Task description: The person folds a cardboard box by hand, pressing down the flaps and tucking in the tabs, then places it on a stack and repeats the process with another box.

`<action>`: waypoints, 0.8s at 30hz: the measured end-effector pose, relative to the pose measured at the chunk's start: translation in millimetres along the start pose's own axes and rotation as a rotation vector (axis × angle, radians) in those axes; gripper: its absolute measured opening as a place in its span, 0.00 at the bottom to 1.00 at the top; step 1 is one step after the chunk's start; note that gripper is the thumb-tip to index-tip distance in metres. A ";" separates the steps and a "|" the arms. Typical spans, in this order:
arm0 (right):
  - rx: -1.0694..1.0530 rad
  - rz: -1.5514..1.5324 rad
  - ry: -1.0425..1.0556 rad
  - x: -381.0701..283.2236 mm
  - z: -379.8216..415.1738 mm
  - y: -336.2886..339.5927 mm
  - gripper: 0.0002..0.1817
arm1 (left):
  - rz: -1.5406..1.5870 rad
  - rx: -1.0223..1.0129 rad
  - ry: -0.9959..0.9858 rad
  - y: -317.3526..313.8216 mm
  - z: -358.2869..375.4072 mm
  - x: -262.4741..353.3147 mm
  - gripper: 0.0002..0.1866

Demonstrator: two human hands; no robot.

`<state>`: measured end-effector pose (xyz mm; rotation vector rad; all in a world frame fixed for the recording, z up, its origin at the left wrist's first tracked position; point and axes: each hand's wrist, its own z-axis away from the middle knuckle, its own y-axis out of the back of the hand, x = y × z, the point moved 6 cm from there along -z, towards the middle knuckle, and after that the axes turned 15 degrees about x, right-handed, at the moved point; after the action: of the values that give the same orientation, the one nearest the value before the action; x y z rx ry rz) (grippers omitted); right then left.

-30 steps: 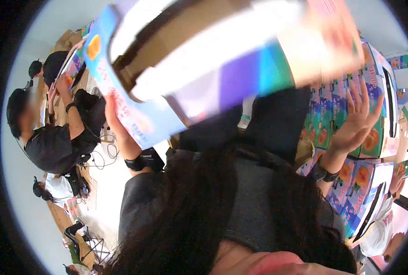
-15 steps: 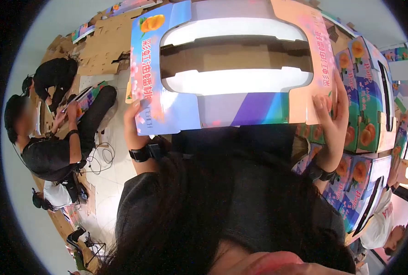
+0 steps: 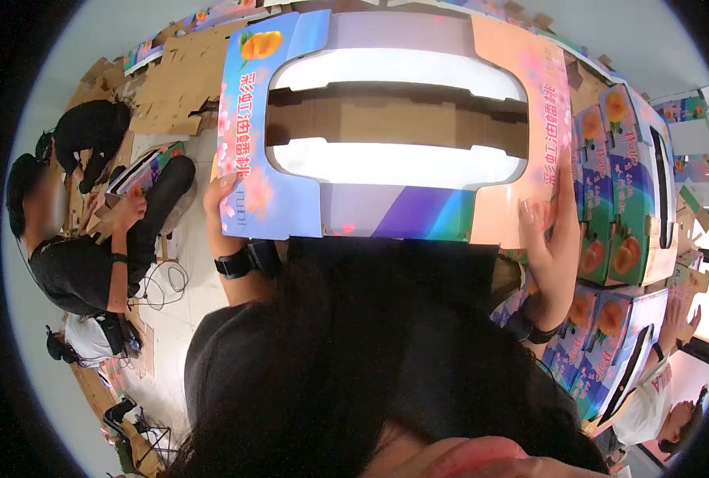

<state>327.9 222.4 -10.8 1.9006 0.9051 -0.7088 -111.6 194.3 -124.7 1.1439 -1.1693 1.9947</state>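
Observation:
I hold a colourful printed carton [image 3: 394,203] level in front of my chest, its top showing a long window cut-out and a peach picture. My left hand [image 3: 220,203] grips its left near corner, thumb on the printed panel. My right hand [image 3: 552,231] presses flat against its right side, fingers up along the pink panel. Each wrist wears a black band.
A stack of finished peach cartons [image 3: 617,199] stands at my right, with another person [image 3: 649,406] below it. On the left, people in black [image 3: 83,247] sit on the floor folding cartons. Flat brown cardboard sheets [image 3: 179,88] lie at the back left.
The carton swung from a tilted, blurred position to level and steady. My right hand came off the stack, fingers spread, and now presses the carton's right side. My left hand kept its corner grip.

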 end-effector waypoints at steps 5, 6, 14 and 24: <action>0.015 -0.003 0.002 5.5 3.0 1.0 0.44 | -0.109 0.204 -0.140 2.7 26.0 5.7 0.22; 0.015 0.039 0.022 5.2 4.4 2.0 0.44 | -0.158 0.189 -0.147 7.4 26.1 7.3 0.23; -0.039 0.525 0.165 -25.3 35.3 26.8 0.44 | -0.784 -0.082 -0.187 19.8 25.5 24.8 0.22; -0.212 0.481 0.499 -77.2 20.4 -36.8 0.44 | -1.385 -0.219 -1.208 -118.9 100.8 89.4 0.25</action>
<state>251.6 193.1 21.6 2.0230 0.7313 0.1518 -22.3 164.5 28.3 2.1957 -0.5551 0.0448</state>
